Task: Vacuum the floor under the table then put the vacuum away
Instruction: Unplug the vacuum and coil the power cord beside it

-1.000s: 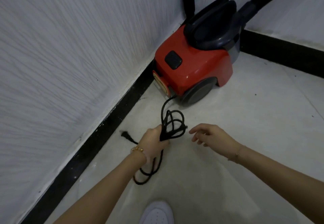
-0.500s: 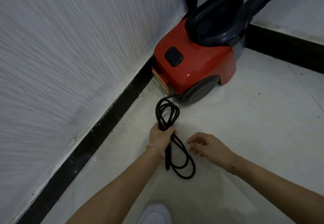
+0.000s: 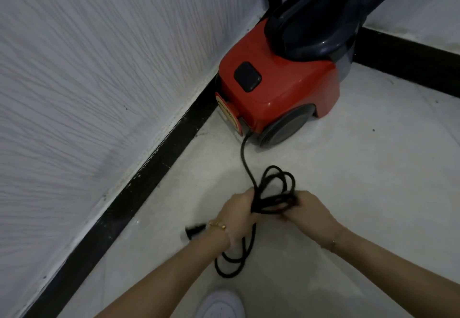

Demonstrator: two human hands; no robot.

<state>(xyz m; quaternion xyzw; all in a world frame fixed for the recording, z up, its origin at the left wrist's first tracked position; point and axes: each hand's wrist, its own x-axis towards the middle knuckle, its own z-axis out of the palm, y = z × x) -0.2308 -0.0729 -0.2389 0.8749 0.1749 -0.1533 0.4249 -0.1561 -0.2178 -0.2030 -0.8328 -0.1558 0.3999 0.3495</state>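
A red canister vacuum (image 3: 281,93) with a dark handle and hose sits in the room's corner against the wall. Its black power cord (image 3: 272,193) runs from the vacuum's rear down to a bundle of loops. My left hand (image 3: 239,215) is closed around the middle of that bundle. My right hand (image 3: 308,213) grips the loops on the right side. More loops hang below my left hand onto the floor. The cord's plug (image 3: 195,230) lies on the floor just left of my left wrist.
A white textured wall (image 3: 99,93) with a black baseboard (image 3: 139,185) runs along the left, and another baseboard crosses the back right. The floor (image 3: 373,180) is pale tile. A white shoe tip (image 3: 221,305) shows at the bottom edge.
My right hand has moved left and taken hold of the cord loops. The left hand has turned the bundle, and the plug has come back into sight left of my wrist.
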